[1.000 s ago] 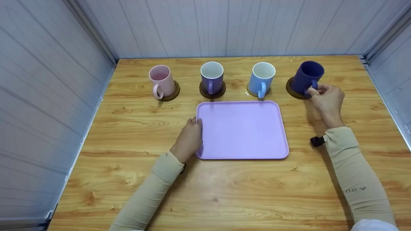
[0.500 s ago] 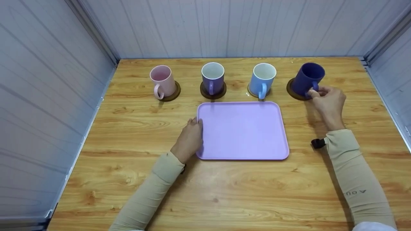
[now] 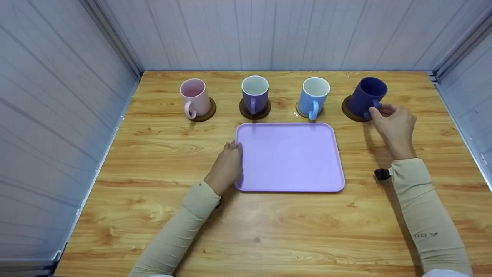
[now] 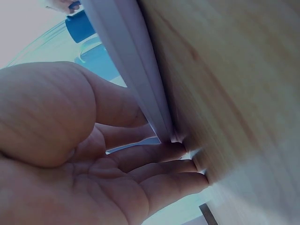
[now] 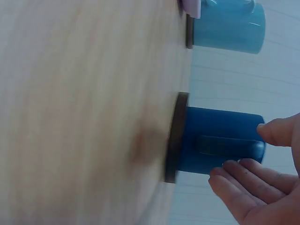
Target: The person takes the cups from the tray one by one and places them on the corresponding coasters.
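My left hand (image 3: 226,166) holds the left rim of a pink-purple tray (image 3: 290,157); in the left wrist view the thumb lies along the tray rim (image 4: 133,65) and the fingertips touch the wooden table. At the right, my right hand (image 3: 396,129) is at the handle of a dark blue mug (image 3: 359,100), which stands upright on a round brown coaster (image 3: 351,115). Seen from the right wrist, thumb and fingers are spread apart on either side of the mug handle (image 5: 229,147), the fingers fairly straight and not curled round it.
Left of the dark blue mug stand a light blue mug (image 3: 309,102), a purple mug (image 3: 255,102) with a white inside, and a pink mug (image 3: 200,104), each on a coaster. Pale panel walls (image 3: 253,34) bound the wooden table (image 3: 269,234) at the back and sides.
My right hand has drawn slightly back from the dark blue mug, its fingers loosening at the handle. The left hand, tray and mugs stay in place; the head view shifts slightly.
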Available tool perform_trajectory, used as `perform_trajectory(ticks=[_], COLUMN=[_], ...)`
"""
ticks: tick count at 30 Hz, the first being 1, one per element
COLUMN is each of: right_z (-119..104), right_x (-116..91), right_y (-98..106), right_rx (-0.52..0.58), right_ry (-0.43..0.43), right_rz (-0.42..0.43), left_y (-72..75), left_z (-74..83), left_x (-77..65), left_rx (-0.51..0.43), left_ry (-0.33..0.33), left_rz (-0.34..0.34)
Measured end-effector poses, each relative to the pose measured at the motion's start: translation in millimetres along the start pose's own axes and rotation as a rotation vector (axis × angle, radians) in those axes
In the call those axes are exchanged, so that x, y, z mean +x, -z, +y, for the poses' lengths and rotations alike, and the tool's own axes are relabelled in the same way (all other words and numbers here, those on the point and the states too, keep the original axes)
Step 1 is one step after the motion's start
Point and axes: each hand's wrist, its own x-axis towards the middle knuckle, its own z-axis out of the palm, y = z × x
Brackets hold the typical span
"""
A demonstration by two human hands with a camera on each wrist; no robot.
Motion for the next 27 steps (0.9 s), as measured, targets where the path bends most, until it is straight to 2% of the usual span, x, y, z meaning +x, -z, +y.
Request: perform_trajectory(ticks=[6, 14, 23, 27], right_z=[-18.8, -43.4, -56.1, -57.4], right_x=[-5.0, -16.6, -35.2, -45.5], right_y=[13.6, 20.4, 21.4, 22.0], right_rx=[-0.006, 0.028, -0.015, -0.063], right_ry=[0.056, 0.171, 0.384, 0.468], right_rz=[0.078, 0.136, 0.119, 0.064], left_y=[0.2, 1.0, 0.0, -1.7], left_z=[0.6, -2.0, -3.2, -4.1], left_x=[1.8, 2.6, 6.1, 5.5], left_rx=[-0.001, -0.011, -0.027, -0.033], left_ry=[0.021, 0.005, -0.009, -0.027], left_rz=[-0.021, 0.007, 0.038, 0.069])
